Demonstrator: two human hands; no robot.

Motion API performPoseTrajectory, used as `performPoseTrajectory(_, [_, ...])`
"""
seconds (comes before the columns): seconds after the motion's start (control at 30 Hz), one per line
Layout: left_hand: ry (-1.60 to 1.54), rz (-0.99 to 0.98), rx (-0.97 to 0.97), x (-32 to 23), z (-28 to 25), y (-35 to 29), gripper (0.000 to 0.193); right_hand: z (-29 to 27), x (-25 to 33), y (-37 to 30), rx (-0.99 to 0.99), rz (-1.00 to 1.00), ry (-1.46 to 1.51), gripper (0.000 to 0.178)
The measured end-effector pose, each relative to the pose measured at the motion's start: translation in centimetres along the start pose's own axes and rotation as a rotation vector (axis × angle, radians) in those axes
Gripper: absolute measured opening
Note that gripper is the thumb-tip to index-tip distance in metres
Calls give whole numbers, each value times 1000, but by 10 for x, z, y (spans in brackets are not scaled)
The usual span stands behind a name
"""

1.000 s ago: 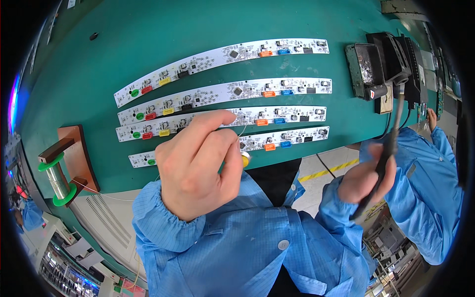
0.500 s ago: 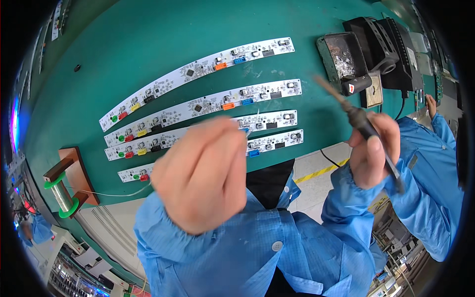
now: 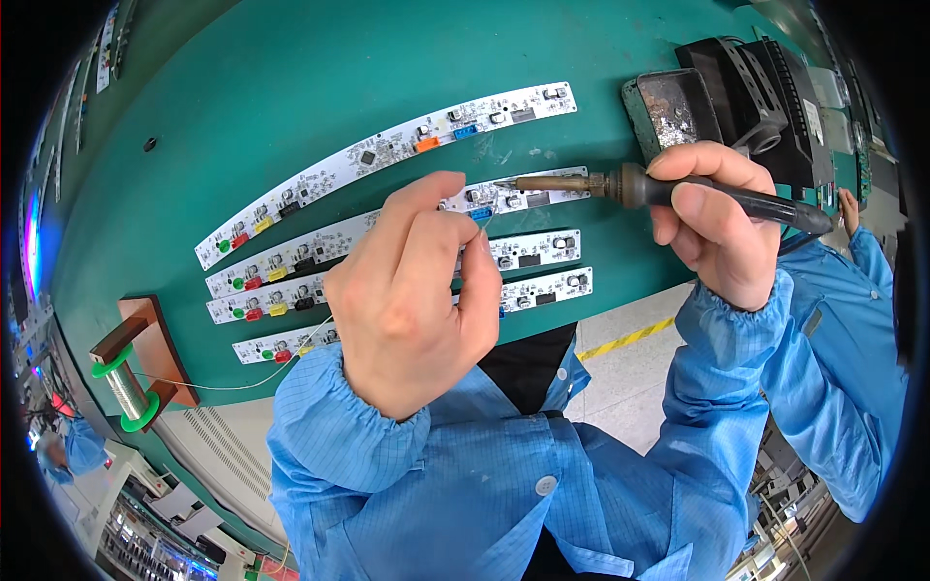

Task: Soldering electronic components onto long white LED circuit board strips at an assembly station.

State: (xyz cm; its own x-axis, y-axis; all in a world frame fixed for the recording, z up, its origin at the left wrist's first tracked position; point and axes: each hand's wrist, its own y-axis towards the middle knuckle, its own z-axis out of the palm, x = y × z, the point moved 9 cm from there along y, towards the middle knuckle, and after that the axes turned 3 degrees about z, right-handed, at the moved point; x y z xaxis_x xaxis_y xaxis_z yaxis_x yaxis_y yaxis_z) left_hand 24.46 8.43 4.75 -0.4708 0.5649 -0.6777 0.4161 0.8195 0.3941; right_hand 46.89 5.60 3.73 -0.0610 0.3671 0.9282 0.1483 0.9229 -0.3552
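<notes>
My right hand (image 3: 717,218) grips a soldering iron (image 3: 635,186) by its black handle, held nearly level with its tip pointing left. That tip is over the right part of the second white curved circuit board (image 3: 334,239), near a blue connector (image 3: 480,213); whether it touches cannot be told. My left hand (image 3: 417,290) is closed in a pinch on thin solder wire (image 3: 199,388), which runs back to a spool (image 3: 124,392). A short wire end seems to show past the fingertips. This hand covers the middle of the lower boards.
Another curved board (image 3: 368,157) lies farthest away on the green table (image 3: 542,39); two more (image 3: 557,247) lie nearer me. The spool hangs on a wooden holder (image 3: 155,344). A metal tray (image 3: 668,116) and black stand (image 3: 746,97) are at right, near another person's hand (image 3: 849,211).
The soldering iron has swung left and down to level, its tip now over the second board. My left hand has moved slightly up and right, to that board's edge.
</notes>
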Motion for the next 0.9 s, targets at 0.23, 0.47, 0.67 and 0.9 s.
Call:
performPoseTrajectory(0.23, [-4, 27, 17, 0, 2, 0, 18, -1, -6, 3, 60, 124, 71, 25])
performPoseTrajectory(0.47, [-28, 31, 48, 0, 4, -2, 18, -2, -9, 5, 117, 152, 133, 26])
performPoseTrajectory(0.67, [-40, 28, 49, 0, 4, -2, 17, 0, -8, 6, 119, 158, 120, 26])
performPoseTrajectory(0.9, [-47, -7, 63, 1, 5, -2, 16, -6, -11, 4, 95, 131, 117, 26])
